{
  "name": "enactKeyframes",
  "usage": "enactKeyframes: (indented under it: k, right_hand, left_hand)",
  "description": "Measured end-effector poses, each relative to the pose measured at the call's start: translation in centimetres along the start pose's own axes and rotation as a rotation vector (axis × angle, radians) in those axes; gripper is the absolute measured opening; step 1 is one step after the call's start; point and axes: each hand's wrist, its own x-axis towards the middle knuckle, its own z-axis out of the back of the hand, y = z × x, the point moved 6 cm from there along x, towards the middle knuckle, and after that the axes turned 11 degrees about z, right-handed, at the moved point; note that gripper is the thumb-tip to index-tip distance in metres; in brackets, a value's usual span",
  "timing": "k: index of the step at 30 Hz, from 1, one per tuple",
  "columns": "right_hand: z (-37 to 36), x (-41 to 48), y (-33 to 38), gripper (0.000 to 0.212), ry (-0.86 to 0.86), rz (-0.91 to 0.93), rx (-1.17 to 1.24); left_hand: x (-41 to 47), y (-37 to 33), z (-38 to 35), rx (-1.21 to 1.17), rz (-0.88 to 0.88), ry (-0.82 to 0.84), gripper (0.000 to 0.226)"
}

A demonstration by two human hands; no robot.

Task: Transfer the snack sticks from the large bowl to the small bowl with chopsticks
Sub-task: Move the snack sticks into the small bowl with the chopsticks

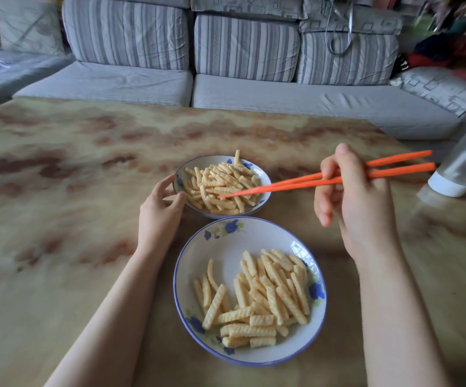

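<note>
Close to me stands the large white bowl [198, 247] with blue flowers, part filled with ridged yellow snack sticks [265, 300]. Just beyond it sits the small bowl [265, 178], heaped with more snack sticks [220, 182]. My left hand [159, 210] grips the small bowl's left rim between thumb and fingers. My right hand [351, 196] holds a pair of orange chopsticks [290, 184]. Their tips lie close together over the small bowl's pile, and I see no stick pinched between them.
The bowls stand on a table with a beige and brown marbled top [58, 191]. A grey-and-white bottle [463, 163] lies tilted at the right edge. Beyond the far table edge is a striped grey sofa [226, 79] with cushions.
</note>
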Motion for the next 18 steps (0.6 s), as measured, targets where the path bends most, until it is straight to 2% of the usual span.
enactKeyframes:
  k: [4, 7, 15, 18]
  right_hand:
    - [-1.0, -1.0, 1.0, 0.042, 0.304, -0.071, -0.051]
    - [-1.7, -1.9, 1.3, 0.042, 0.437, -0.111, -0.077]
    - [-2.9, -2.4, 1.2, 0.040, 0.546, -0.113, -0.091]
    - [-3.2, -2.5, 0.8, 0.041, 0.531, -0.115, -0.106]
  left_hand:
    - [-0.1, -0.1, 0.0, -0.006, -0.005, -0.004, 0.042]
    - [-0.1, 0.0, 0.0, -0.006, -0.005, 0.002, 0.042]
    - [-0.1, 0.0, 0.0, -0.010, -0.002, 0.003, 0.043]
    - [0.0, 0.0, 0.0, -0.006, -0.004, 0.001, 0.043]
